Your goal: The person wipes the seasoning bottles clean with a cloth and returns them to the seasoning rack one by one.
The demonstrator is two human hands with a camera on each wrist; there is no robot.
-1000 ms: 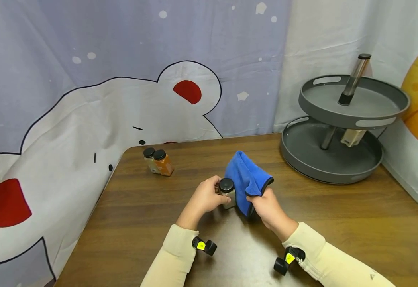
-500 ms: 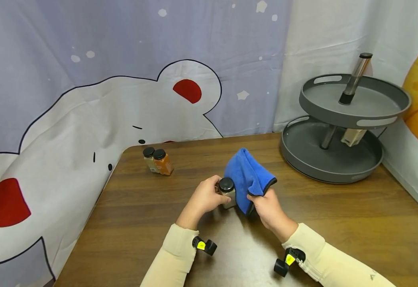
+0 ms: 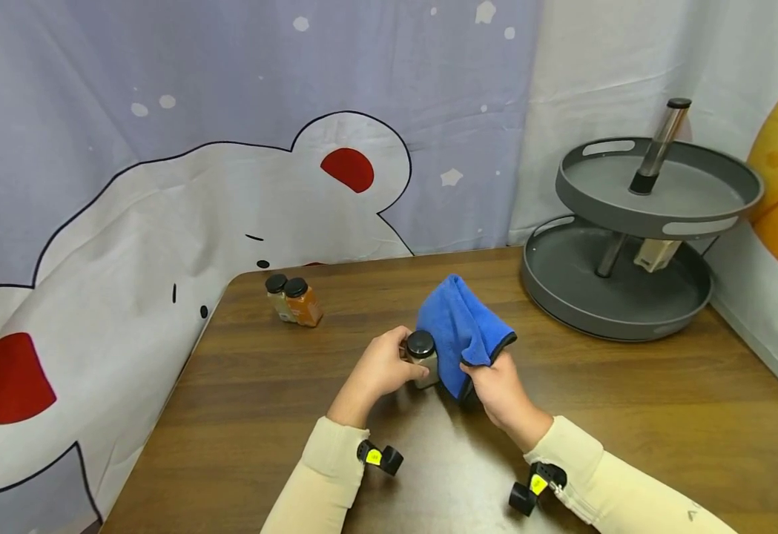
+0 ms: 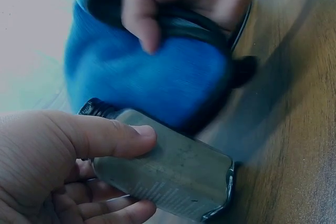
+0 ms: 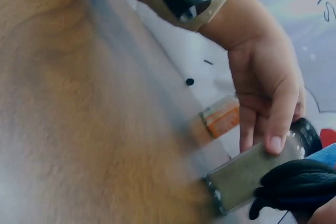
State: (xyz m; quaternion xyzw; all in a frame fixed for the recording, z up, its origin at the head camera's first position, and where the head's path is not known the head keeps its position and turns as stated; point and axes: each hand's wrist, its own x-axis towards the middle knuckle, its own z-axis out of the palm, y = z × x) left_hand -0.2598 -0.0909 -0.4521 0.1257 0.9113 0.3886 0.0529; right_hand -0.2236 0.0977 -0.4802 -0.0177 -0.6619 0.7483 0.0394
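Note:
My left hand (image 3: 383, 365) grips a small glass jar (image 3: 425, 371) with a black lid, thumb on the near side. The left wrist view shows greyish-beige contents and faint print on the jar (image 4: 173, 163), which looks tilted there. My right hand (image 3: 505, 389) pinches a folded blue cloth (image 3: 458, 322) with black edging. That cloth lies against the right side of the jar. In the right wrist view, the cloth's black edge (image 5: 294, 179) covers part of the jar (image 5: 244, 177). Some right-hand fingers are hidden behind the cloth.
Two black-lidded jars, one pale (image 3: 280, 302) and one orange (image 3: 305, 305), stand together at the table's back left. A grey two-tier round tray (image 3: 629, 311) stands at the back right, with a small beige item (image 3: 657, 254) on its lower tier. Printed curtains border the wooden table (image 3: 262, 415).
The cloth's top and right corner have shifted slightly up and right against the jar. The left hand and the jar have stayed in nearly the same place.

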